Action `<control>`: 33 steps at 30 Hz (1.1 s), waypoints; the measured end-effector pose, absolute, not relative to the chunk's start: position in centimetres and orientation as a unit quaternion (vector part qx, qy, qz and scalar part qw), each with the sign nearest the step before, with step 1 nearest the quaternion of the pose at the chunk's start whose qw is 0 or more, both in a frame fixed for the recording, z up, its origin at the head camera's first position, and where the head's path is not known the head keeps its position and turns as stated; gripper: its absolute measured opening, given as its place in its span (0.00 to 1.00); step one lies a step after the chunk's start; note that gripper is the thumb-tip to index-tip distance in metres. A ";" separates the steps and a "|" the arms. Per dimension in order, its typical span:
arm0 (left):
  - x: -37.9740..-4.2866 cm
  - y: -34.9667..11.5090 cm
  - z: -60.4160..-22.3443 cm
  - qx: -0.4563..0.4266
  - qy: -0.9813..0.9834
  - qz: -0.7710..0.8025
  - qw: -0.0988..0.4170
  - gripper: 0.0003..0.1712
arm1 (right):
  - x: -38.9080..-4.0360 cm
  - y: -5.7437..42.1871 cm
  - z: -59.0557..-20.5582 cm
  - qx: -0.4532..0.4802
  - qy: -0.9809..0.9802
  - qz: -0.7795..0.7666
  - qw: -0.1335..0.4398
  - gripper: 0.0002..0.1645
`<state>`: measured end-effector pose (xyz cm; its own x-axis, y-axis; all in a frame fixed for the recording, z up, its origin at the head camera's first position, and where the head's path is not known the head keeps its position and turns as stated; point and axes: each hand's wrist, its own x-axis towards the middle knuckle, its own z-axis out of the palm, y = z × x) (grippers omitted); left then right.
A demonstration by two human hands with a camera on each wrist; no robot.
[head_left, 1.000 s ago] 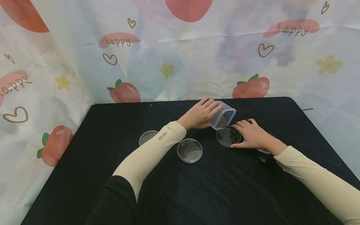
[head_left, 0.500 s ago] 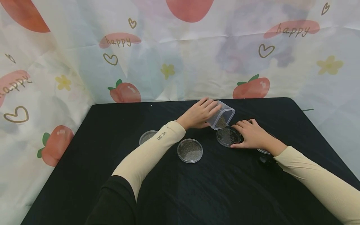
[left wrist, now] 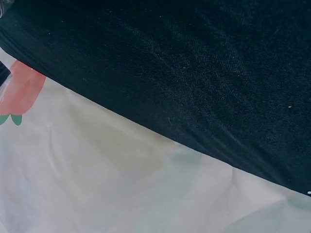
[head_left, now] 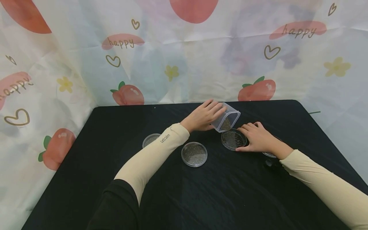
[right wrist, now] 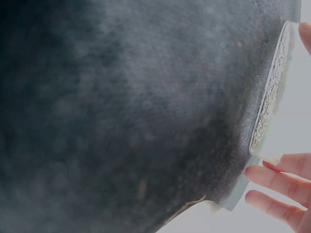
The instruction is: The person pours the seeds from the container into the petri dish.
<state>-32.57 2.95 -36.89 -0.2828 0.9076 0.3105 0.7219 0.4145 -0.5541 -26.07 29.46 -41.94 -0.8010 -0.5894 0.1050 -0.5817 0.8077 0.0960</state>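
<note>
My left hand (head_left: 202, 116) grips a clear plastic container (head_left: 232, 111) on its side, mouth tilted down to the right. Dark brown, soil-like grains (head_left: 226, 124) lie along its lower wall. The container's lower rim hangs right at the far edge of a clear petri dish (head_left: 233, 140) with a thin scatter of grains in it. Around that dish's right side curl the thumb and fingers of my right hand (head_left: 257, 137). In the right wrist view, the speckled petri dish (right wrist: 269, 92) shows edge-on between thumb and fingers (right wrist: 277, 182). The left wrist view shows neither hand.
A petri dish filled with grains (head_left: 194, 154) stands in front of my left forearm. Another petri dish (head_left: 150, 139) is partly covered by the left sleeve, and a dish edge (head_left: 270, 155) shows under my right wrist. A small dark object (head_left: 269, 163) lies beside it on the black cloth (head_left: 201, 198).
My left hand and the tilted container have shifted very slightly to the left. The right hand and the petri dishes stay where they were.
</note>
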 end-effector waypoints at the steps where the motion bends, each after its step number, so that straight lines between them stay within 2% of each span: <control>1: -32.6 3.0 -36.9 -0.519 -0.785 0.154 0.301 0.48 | -26.1 29.4 -41.9 0.309 -0.948 -0.030 0.065 0.49; 20: -32.4 3.0 -36.9 -0.520 -0.782 0.156 0.306 0.46 | -25.7 29.2 -41.7 0.300 -0.952 -0.026 0.049 0.50; 33: -32.5 3.2 -37.0 -0.518 -0.781 0.155 0.313 0.46 | -26.0 29.4 -42.0 0.307 -0.949 -0.027 0.064 0.50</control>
<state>-32.55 3.22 -36.98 -0.2668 0.9060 0.3286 0.7117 0.4151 -0.5667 -26.04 29.36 -42.04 -0.8036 -0.5858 0.1053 -0.5789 0.8104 0.0904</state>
